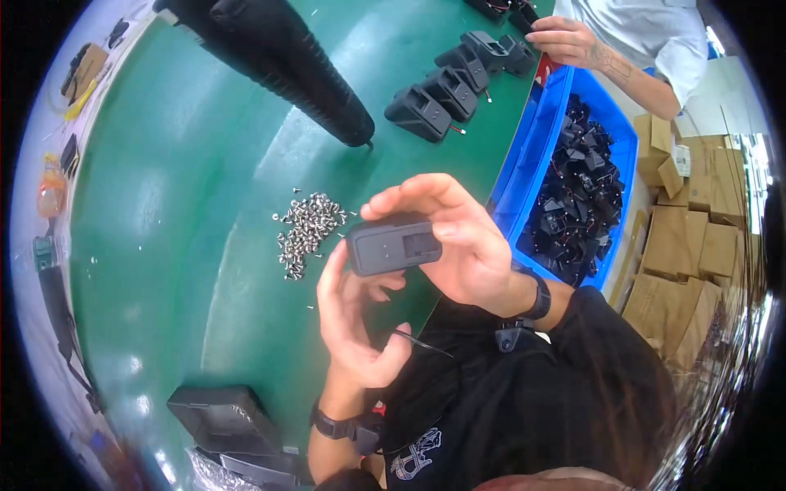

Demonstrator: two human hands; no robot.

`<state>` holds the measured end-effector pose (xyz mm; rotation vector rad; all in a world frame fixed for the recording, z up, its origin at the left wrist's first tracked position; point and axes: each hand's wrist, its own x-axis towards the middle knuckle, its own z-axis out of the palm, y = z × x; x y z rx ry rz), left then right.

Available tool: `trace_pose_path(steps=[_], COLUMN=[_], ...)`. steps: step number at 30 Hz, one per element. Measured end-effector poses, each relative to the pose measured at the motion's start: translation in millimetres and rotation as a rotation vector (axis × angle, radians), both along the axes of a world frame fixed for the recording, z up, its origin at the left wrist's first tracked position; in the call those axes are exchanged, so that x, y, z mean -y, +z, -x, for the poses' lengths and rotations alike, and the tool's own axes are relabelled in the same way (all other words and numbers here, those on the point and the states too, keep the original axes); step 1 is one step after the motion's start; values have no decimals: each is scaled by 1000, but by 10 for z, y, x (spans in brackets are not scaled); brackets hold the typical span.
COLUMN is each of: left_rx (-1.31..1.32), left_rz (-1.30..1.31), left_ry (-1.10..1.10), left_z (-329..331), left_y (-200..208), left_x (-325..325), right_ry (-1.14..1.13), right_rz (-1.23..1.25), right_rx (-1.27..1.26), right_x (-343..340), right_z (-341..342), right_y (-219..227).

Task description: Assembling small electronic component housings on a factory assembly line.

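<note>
A small black plastic housing (381,250), rectangular with rounded corners and a recess at one end, is held over the green table. My right hand (475,254) grips its right end, thumb on the near face and fingers curving over the top. At the left end, my left hand (352,327) touches the edge with its index finger. Its other fingers curl beneath, and its thumb stands apart beside a thin black strip (422,344). Just left of the hands lies a pile of small silver screws (307,233). Beyond them a black electric screwdriver (295,78) points its bit toward me.
Several black housings with short wires (446,94) stand at the far right of the table. A blue bin (626,172) of black parts sits beside it. Another person's hand (565,41) is beyond. A black tray (233,446) lies near left; cardboard boxes (684,237) stack at right.
</note>
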<state>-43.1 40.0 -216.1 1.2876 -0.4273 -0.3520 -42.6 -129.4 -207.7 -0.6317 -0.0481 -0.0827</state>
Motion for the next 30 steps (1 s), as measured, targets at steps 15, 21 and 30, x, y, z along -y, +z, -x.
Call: trace_pose_path(steps=[15,21,30], left_rx=[44,79,83], left_rz=[-172,-213,-230], left_ry=[-7,40,-8], left_z=[46,9,-10], left_y=[-64,-24,-34], left_x=[-25,9,59], right_ry=[203,-216,-356], right_rz=[669,1099,2244], right_rx=[-180,-84,-334], right_x=[147,886,2027], right_z=[84,-333,-1608], right_y=[254,527,685])
